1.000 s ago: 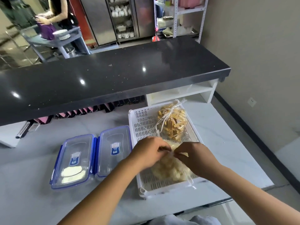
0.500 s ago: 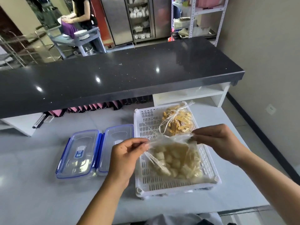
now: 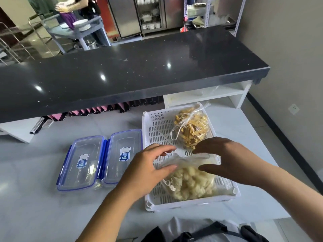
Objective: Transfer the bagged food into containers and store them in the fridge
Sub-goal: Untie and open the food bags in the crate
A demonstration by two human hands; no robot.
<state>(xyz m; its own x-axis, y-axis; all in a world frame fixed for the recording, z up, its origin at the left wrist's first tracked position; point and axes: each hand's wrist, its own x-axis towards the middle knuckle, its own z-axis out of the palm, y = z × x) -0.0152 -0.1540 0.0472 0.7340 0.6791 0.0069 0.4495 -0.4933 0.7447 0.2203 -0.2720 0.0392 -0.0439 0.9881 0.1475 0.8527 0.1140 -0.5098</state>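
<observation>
A white slotted tray (image 3: 157,130) on the pale worktop holds two clear bags. The bag of yellow strips (image 3: 191,130) lies tied at the tray's back. The bag of pale, lumpy food (image 3: 190,184) lies at the front with its mouth loose and facing away from me. My left hand (image 3: 148,168) reaches in from the left, fingers spread, thumb touching the plastic by the bag's mouth. My right hand (image 3: 225,158) hovers over the same bag from the right, fingers stretched out, thumb on the plastic. Two lidded clear containers with blue rims (image 3: 81,163) (image 3: 123,154) stand left of the tray.
A black counter (image 3: 139,70) overhangs the worktop's far side, with a white shelf (image 3: 206,95) under its right end. A wall runs along the right. Steel fridges (image 3: 125,14) stand beyond the counter, where another person works at a grey cart (image 3: 76,30).
Both hands held the pale food bag's mouth stretched open above the tray. Now the bag has sunk into the tray, and the hands have loosened and drawn closer together over it.
</observation>
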